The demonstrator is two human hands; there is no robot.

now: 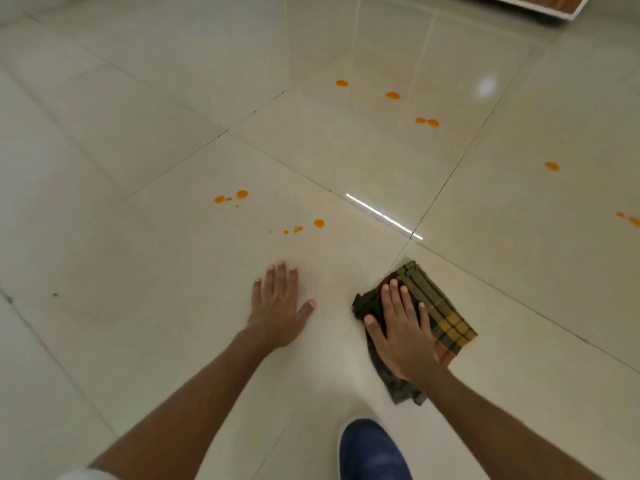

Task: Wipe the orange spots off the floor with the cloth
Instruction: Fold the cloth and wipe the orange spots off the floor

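A dark green and yellow checked cloth lies crumpled on the glossy cream tiled floor. My right hand presses flat on the cloth with straight fingers. My left hand rests flat on the bare tile to the left of it, fingers spread. Orange spots are scattered ahead: a cluster just beyond my left hand, a pair further left, several more on the far tile, one at the right and some at the right edge.
A blue shoe shows at the bottom between my arms. A white-edged wooden piece of furniture stands at the top right corner. Dark grout lines cross the tiles, and light glares on the floor.
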